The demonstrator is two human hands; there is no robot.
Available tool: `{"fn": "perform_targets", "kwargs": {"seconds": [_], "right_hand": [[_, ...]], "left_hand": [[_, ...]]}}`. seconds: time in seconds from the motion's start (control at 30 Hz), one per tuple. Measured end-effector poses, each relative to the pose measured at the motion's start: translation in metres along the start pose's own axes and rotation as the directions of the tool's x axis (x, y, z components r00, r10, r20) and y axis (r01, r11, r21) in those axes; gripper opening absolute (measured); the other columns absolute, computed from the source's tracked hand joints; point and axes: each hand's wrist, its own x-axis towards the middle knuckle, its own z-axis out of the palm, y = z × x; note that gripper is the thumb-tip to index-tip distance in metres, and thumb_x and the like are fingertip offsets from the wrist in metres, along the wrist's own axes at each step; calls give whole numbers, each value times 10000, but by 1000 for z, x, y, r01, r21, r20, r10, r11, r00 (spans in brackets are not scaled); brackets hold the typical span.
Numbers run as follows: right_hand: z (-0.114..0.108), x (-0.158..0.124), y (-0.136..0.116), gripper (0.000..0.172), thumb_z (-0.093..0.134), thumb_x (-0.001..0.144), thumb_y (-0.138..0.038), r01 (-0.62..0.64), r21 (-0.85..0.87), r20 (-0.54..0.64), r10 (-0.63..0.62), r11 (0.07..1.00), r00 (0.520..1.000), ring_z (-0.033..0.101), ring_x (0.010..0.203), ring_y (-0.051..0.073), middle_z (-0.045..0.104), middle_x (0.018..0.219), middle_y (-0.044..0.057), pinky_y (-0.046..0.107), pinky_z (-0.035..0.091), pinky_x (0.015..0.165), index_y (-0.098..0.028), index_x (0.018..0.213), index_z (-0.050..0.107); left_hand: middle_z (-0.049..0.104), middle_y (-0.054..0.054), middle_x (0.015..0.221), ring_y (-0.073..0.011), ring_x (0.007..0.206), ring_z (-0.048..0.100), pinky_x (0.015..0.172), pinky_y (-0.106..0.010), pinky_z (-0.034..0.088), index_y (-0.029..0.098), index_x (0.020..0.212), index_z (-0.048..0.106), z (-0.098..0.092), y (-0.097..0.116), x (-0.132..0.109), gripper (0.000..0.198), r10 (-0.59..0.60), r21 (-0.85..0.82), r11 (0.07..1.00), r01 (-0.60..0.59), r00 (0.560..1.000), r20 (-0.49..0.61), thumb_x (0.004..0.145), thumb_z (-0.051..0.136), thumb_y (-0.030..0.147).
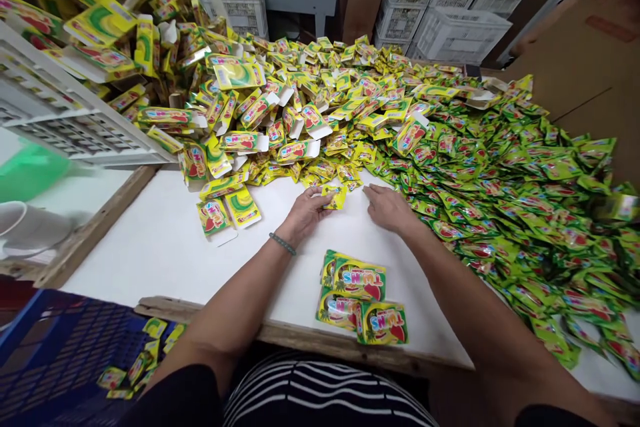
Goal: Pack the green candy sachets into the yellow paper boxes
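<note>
My left hand (307, 212) pinches a small yellow sachet (334, 198) between thumb and fingers over the white tabletop. My right hand (389, 208) is just to the right, its index finger stretched towards the edge of the sachet pile, with nothing visible in it. Loose yellow sachets (350, 173) lie just beyond both hands. Between my forearms, several filled-looking flat TWINS boxes (383, 322) lie near the table's front edge, some overlapping. To the left of my left hand are two yellow and green boxes (243, 205) with open flaps.
A heap of open yellow boxes (255, 110) spills from a tilted white crate (95, 127) at left. Green sachets (480, 193) cover the right side. A blue crate (45, 347) with some boxes stands below left; white crates (460, 33) are stacked behind. A white cup (30, 227) is at far left.
</note>
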Motion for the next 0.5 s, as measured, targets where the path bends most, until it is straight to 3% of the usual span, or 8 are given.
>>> {"fn": "perform_targets", "kwargs": {"seconds": [0.07, 0.13, 0.2, 0.27, 0.37, 0.43, 0.5], "right_hand": [[2, -10, -6, 505, 406, 838, -136, -22, 133, -67, 31, 991, 997, 612, 1095, 280, 628, 1273, 147, 380, 456, 938, -132, 1325, 540], [5, -22, -11, 441, 414, 871, -213, -132, 380, -152, 203, 915, 967, 656, 943, 261, 700, 1100, 118, 371, 494, 842, -162, 1279, 574], [6, -35, -16, 392, 474, 875, -346, -199, 672, -154, 398, 713, 904, 651, 756, 224, 709, 885, 70, 347, 509, 717, -188, 1207, 608], [4, -45, -22, 404, 582, 810, -433, -153, 888, -92, 494, 434, 865, 598, 618, 176, 649, 717, 4, 310, 492, 619, -213, 1148, 609], [-3, -50, -33, 409, 720, 692, -440, -18, 997, -25, 494, 81, 869, 532, 546, 126, 541, 593, -66, 266, 469, 574, -234, 1025, 601], [-9, -48, -39, 384, 766, 642, -434, 16, 1000, -3, 447, -25, 895, 535, 564, 121, 544, 601, -64, 268, 479, 591, -232, 930, 610], [-13, -45, -44, 385, 788, 612, -439, 2, 999, 15, 393, -42, 920, 557, 602, 132, 594, 659, -39, 280, 488, 601, -228, 890, 627]], "left_hand": [[628, 42, 660, -83, 566, 601, 551, -189, 454, 173, 860, 498, 1, -2, 0, 469, 38, 65, 997, -38, 999, -11, 532, 821, 85], [613, 48, 629, -88, 565, 591, 550, -198, 427, 160, 845, 530, 1, -4, -1, 469, 61, 147, 987, -58, 998, -19, 494, 834, 91], [621, 44, 635, -87, 572, 580, 565, -207, 414, 149, 825, 557, 2, -5, -2, 432, 77, 208, 975, -74, 997, -5, 493, 830, 110], [641, 34, 660, -86, 584, 573, 588, -216, 416, 139, 809, 578, 2, -5, -3, 401, 81, 251, 964, -89, 996, 42, 491, 822, 118], [652, 23, 668, -94, 605, 578, 621, -231, 429, 123, 804, 597, 5, -7, -6, 405, 48, 307, 948, -86, 990, 129, 469, 824, 118], [640, 27, 644, -103, 617, 586, 644, -242, 436, 118, 804, 603, 8, -9, -10, 411, 13, 329, 941, -75, 982, 187, 460, 828, 121], [634, 26, 639, -102, 624, 584, 656, -244, 435, 116, 790, 612, 11, -10, -13, 380, -14, 334, 940, -74, 967, 254, 473, 822, 135]]}}
